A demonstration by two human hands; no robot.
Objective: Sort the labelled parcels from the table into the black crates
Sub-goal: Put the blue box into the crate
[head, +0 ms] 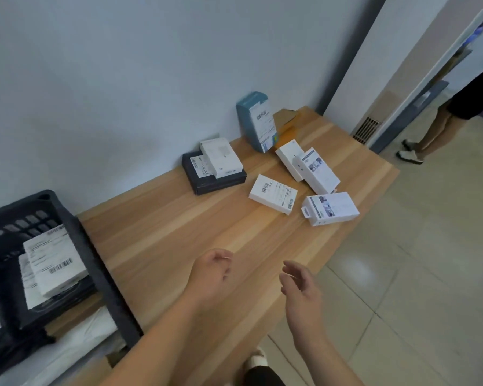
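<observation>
A: Hands first. What did you log?

B: Left hand (213,270) hung over the near part of the wooden table (162,235), fingers loosely curled, nothing in it. Right hand (300,288) sat at the table's right edge, fingers spread and relaxed, also empty. Both well apart from the parcels.

A: Parcels on the table?

B: A cluster at the far end. The teal box (255,121) stood upright against the wall, long axis vertical, label facing right. A black flat box (214,174) lay beside the wall with a white box (221,157) stacked on it, that one's long axis running away from the wall toward the near right. A labelled white parcel (273,194) lay flat mid-table, barcode up, long axis crossing left to right. Two long white boxes (307,168) lay side by side and touching, both pointing from the far left to the near right. One more, the hang-tab box (330,208), lay nearest the right edge, tab end pointing left.

A: Crates?

B: One black crate (76,235) on the left, holding labelled white parcels (53,263) lying flat. Blurred there; count unclear.
</observation>
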